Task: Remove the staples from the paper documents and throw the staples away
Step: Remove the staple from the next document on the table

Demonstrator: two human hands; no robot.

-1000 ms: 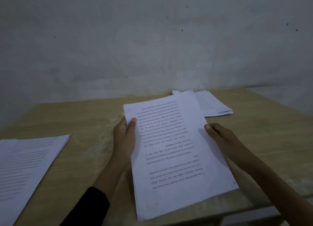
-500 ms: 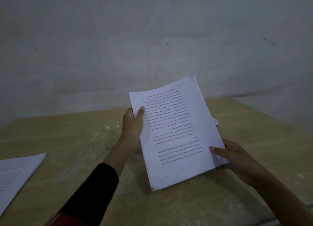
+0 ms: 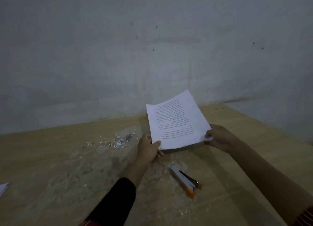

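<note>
stapler (image 3: 185, 180) near held document (image 3: 177, 122)

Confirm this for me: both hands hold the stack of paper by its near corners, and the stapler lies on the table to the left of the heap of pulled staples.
One thing is wrong. In the head view the stapler lies to the right of the heap of pulled staples, nearer the camera. The rest stands: the left hand and right hand hold the stack of paper by its near corners, over the table.
</note>
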